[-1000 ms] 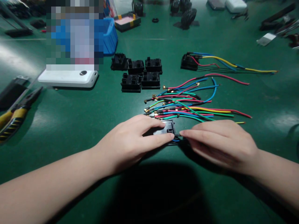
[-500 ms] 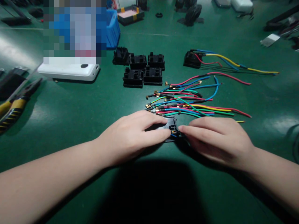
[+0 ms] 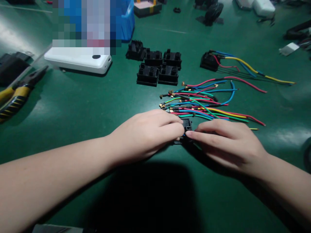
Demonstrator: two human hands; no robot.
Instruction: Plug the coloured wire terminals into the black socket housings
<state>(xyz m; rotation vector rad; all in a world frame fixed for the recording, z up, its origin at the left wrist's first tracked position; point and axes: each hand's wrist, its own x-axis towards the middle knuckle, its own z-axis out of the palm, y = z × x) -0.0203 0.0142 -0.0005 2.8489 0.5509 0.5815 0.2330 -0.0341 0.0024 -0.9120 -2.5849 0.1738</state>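
Note:
A black plastic housing (image 3: 187, 124) lies on the green table, mostly covered by my fingers. My left hand (image 3: 148, 132) grips it from the left, thumb and fingers closed on it. From the right, my right hand (image 3: 225, 142) has its fingers pressed together, the foremost fingertip touching the housing's right part; a bit of blue wire shows there. Just beyond my hands lies a spread of coloured wires (image 3: 206, 111) with brass-coloured terminals at their left ends. Whether my right fingers pinch a wire is hidden.
Several black housings (image 3: 147, 75) stand in a group beyond the wires. A wired housing (image 3: 209, 61) lies farther right. At the left are yellow-black pliers (image 3: 20, 94) and a white device (image 3: 77, 61). Behind it stand a blue bin (image 3: 127, 22) and a blurred-out area.
The view has shifted, so the table items appear farther right and mostly higher. My left fingers have closed farther over the housing, and less of it shows.

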